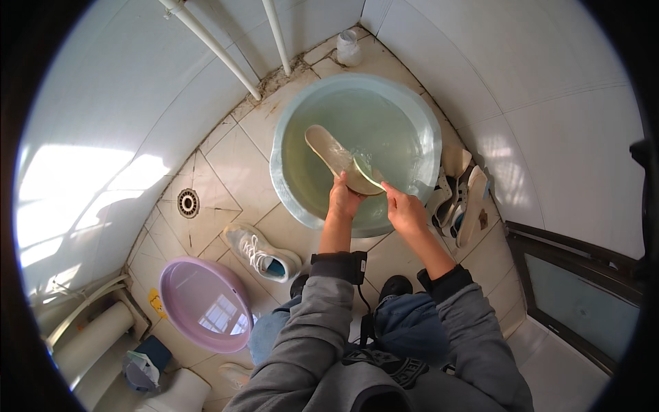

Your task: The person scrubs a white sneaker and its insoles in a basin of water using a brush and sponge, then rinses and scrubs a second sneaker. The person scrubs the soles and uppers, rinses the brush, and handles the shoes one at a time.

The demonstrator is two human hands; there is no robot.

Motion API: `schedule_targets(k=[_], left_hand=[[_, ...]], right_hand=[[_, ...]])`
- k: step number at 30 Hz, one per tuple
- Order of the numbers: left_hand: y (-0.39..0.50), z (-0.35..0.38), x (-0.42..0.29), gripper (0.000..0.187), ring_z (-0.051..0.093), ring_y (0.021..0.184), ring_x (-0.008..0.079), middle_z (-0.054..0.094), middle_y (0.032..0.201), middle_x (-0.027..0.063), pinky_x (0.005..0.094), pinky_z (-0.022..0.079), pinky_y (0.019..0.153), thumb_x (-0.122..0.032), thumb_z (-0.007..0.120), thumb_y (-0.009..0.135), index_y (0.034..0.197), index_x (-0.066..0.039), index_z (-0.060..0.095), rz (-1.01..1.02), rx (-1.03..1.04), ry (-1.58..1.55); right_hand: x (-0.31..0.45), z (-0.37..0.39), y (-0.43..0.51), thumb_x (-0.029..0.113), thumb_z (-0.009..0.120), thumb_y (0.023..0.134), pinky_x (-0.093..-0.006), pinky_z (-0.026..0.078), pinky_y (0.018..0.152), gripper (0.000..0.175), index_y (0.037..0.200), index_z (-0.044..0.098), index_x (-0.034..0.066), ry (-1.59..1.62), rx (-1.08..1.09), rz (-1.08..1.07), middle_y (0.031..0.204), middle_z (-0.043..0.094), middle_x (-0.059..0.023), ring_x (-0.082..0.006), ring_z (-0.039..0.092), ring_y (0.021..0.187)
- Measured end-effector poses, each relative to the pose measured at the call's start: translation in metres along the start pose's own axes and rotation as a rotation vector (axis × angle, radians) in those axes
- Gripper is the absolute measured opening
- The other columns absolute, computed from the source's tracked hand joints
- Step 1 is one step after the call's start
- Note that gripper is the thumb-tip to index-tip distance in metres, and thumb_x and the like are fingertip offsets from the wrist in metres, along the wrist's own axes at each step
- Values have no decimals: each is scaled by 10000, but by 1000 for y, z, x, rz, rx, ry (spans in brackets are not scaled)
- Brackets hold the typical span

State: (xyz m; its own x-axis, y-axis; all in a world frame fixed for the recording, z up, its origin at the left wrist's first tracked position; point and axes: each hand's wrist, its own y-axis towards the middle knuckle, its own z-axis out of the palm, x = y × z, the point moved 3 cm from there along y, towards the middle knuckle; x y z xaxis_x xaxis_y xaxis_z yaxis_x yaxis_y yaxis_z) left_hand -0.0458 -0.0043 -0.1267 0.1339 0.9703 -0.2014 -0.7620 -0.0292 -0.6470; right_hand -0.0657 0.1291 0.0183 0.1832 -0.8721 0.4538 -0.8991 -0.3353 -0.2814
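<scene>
My left hand (pixel 344 199) grips a beige shoe insole (pixel 325 147) by its near end, tilted over a large pale blue-green plastic basin (pixel 278 175) of water. In my right hand (pixel 405 208) is the handle of a pale green brush (pixel 366 172), whose head lies over the insole; its bristles are hard to make out. Water splashes beside the brush head. To the left of my forearms a white lace-up sneaker (pixel 261 252) rests on the tiled floor. More shoes and a pale insole (pixel 471 207) lean together at the right of the basin.
A pink basin of water (pixel 166 296) stands at the lower left, near a floor drain (pixel 188 203). White pipes (pixel 211 44) meet the floor behind. A white jar (pixel 349 49) stands in the far corner. At right is a dark-framed glass panel (pixel 582 304); tiled walls close in both sides.
</scene>
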Motion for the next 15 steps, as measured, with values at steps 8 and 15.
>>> schedule_targets(k=[8,15], left_hand=[[7,-10,-21,361,486,1186,313,460,1339,100,539,426,957,-214,407,1018,1366,-123,369,64,-189,-39],[6,-12,-2,325,559,1096,308,580,1185,130,509,467,921,-52,485,951,1275,-60,463,116,-203,242]], right_hand=[[-7,24,-27,173,552,900,-478,509,645,345,1240,612,178,64,22,-84,744,647,-197,-382,634,705],[-21,11,-12,154,555,901,-464,503,572,320,1208,643,161,-81,-65,-60,678,636,-181,-375,622,615]])
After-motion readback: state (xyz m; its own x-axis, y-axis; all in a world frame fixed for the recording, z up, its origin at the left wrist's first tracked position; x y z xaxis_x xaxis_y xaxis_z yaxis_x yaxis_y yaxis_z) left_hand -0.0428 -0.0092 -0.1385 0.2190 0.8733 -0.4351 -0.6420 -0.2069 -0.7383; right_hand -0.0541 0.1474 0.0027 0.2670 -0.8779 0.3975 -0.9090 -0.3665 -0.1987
